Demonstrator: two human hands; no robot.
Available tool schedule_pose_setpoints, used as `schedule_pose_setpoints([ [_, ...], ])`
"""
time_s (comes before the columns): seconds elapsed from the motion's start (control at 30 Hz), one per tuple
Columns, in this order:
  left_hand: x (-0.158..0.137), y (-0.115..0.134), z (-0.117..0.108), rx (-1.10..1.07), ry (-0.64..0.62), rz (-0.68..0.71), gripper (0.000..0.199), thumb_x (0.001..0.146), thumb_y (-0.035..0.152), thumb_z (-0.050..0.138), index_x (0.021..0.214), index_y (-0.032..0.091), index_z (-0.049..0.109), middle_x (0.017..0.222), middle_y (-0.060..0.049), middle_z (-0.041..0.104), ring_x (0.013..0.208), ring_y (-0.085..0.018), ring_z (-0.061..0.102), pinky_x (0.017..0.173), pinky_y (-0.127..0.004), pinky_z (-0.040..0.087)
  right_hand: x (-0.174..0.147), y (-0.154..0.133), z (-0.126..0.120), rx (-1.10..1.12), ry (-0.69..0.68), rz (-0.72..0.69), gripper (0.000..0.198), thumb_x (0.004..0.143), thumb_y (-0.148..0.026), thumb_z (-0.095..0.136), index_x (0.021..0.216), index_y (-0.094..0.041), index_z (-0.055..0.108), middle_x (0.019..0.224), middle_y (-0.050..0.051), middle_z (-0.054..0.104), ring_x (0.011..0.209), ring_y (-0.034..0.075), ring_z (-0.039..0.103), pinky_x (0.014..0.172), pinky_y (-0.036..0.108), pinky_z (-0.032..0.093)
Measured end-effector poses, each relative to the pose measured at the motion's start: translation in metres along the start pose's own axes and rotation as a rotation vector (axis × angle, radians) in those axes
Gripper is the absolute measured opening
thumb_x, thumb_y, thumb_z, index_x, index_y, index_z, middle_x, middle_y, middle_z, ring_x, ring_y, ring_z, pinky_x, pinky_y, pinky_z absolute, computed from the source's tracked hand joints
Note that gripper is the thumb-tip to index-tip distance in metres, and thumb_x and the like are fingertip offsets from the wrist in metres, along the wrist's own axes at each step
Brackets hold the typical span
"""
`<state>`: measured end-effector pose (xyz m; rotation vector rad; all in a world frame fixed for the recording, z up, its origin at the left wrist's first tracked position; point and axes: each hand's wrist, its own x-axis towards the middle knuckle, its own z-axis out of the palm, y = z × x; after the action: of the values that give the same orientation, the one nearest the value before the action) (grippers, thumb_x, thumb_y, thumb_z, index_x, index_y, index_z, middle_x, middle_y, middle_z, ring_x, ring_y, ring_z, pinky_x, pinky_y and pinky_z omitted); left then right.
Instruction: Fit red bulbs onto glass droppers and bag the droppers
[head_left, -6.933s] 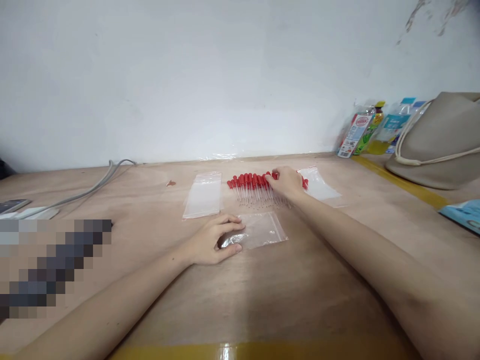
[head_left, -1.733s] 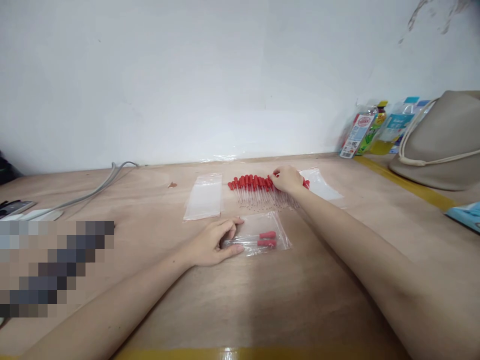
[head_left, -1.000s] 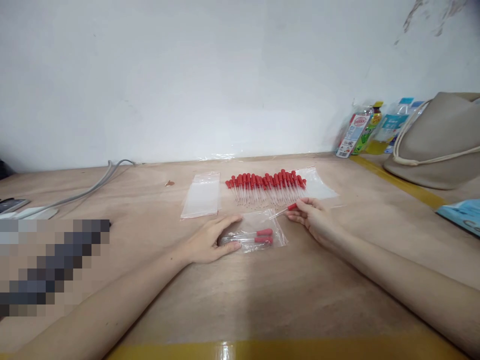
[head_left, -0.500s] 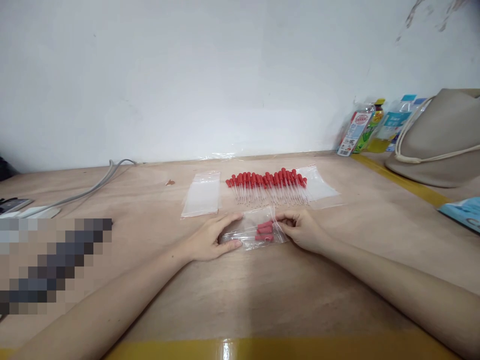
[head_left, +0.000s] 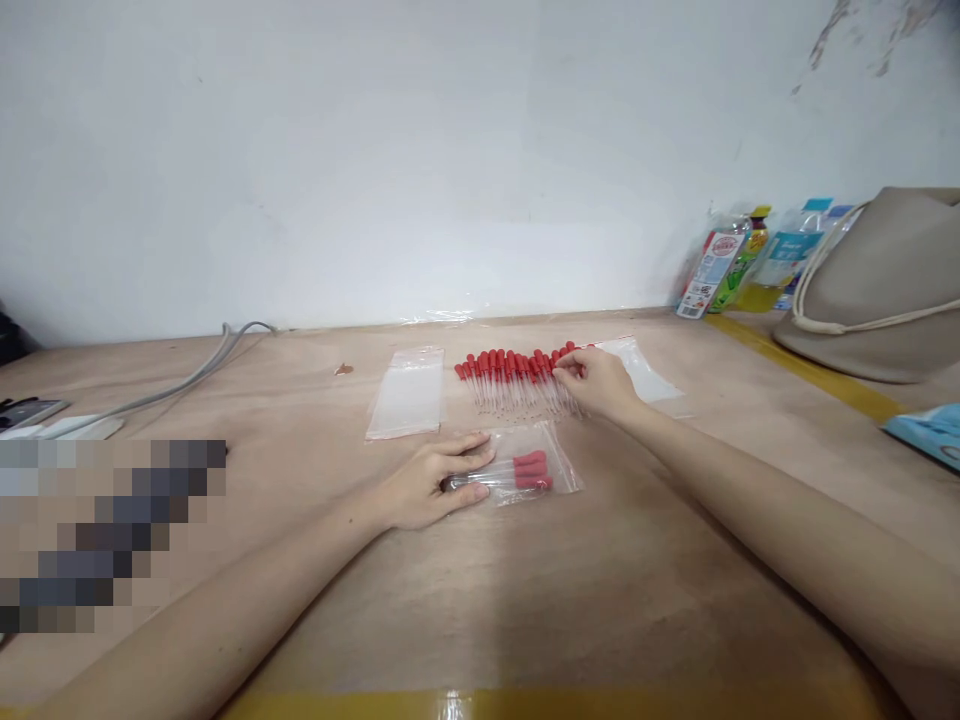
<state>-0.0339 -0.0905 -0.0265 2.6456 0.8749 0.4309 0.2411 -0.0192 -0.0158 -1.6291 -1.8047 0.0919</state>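
My left hand (head_left: pixel 431 482) rests on the left end of a clear zip bag (head_left: pixel 566 478), thumb and fingers spread around it, keeping hold of it on the table. Inside lie three droppers (head_left: pixel 531 468) with red bulbs, bulbs to the right; their left tips are hidden by the hand. Farther back, a row of many red-bulbed pipette droppers (head_left: pixel 510 368) lies side by side, bulbs away from me. At the right part of this row, my right hand (head_left: pixel 592 380) pinches with thumb and forefinger at a dropper's bulb, covering several others.
A stack of flat zip bags (head_left: pixel 409 392) lies left of the row, and another bag (head_left: pixel 646 370) lies right of it. Bottles and a carton (head_left: pixel 711 275) stand by a grey drawstring bag (head_left: pixel 874 290). A grey cable (head_left: pixel 199 372) runs across the left, and a blue packet (head_left: pixel 930 432) is at right.
My right hand has left the zip bag's right end and moved back to the dropper row. The droppers in the bag now lie more evenly together. My left hand stays on the bag.
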Motion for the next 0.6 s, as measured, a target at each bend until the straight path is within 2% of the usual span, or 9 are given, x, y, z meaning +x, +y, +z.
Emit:
schedule_pose_setpoints([
  [0.17, -0.001, 0.001, -0.001, 0.025, -0.02, 0.011, 0.047, 0.086, 0.04, 0.047, 0.13, 0.024, 0.04, 0.14, -0.005, 0.031, 0.129, -0.021, 0.03, 0.107, -0.042, 0.027, 0.028, -0.016, 0.018, -0.216, -0.013, 0.084, 0.033, 0.08, -0.039, 0.043, 0.097, -0.023, 0.067, 0.102, 0.01, 0.059, 0.089, 0.026, 0.057, 0.069, 0.036, 0.043],
  [0.33, 0.0, 0.0, 0.0, 0.039, -0.027, 0.028, 0.048, 0.086, 0.04, 0.047, 0.131, 0.024, 0.039, 0.14, -0.005, 0.031, 0.129, -0.021, 0.03, 0.107, -0.043, 0.026, 0.036, -0.025, 0.032, -0.278, -0.044, 0.134, 0.034, 0.082, -0.037, 0.041, 0.093, -0.018, 0.068, 0.102, 0.015, 0.056, 0.089, 0.029, 0.057, 0.069, 0.038, 0.043],
  [0.47, 0.0, 0.0, 0.0, 0.033, -0.019, 0.03, 0.049, 0.086, 0.041, 0.047, 0.131, 0.024, 0.039, 0.14, -0.006, 0.032, 0.129, -0.021, 0.03, 0.107, -0.043, 0.026, 0.041, -0.028, 0.033, -0.164, 0.017, 0.223, 0.025, 0.076, -0.032, 0.05, 0.09, -0.019, 0.066, 0.106, 0.013, 0.053, 0.089, 0.026, 0.057, 0.071, 0.037, 0.043],
  [0.6, -0.001, 0.001, -0.001, 0.031, -0.024, 0.023, 0.049, 0.086, 0.041, 0.046, 0.131, 0.024, 0.039, 0.14, -0.006, 0.032, 0.129, -0.021, 0.03, 0.107, -0.042, 0.026, 0.042, -0.023, 0.023, 0.109, 0.139, 0.287, 0.025, 0.074, -0.033, 0.052, 0.092, -0.017, 0.058, 0.099, 0.01, 0.056, 0.087, 0.022, 0.056, 0.074, 0.036, 0.042],
])
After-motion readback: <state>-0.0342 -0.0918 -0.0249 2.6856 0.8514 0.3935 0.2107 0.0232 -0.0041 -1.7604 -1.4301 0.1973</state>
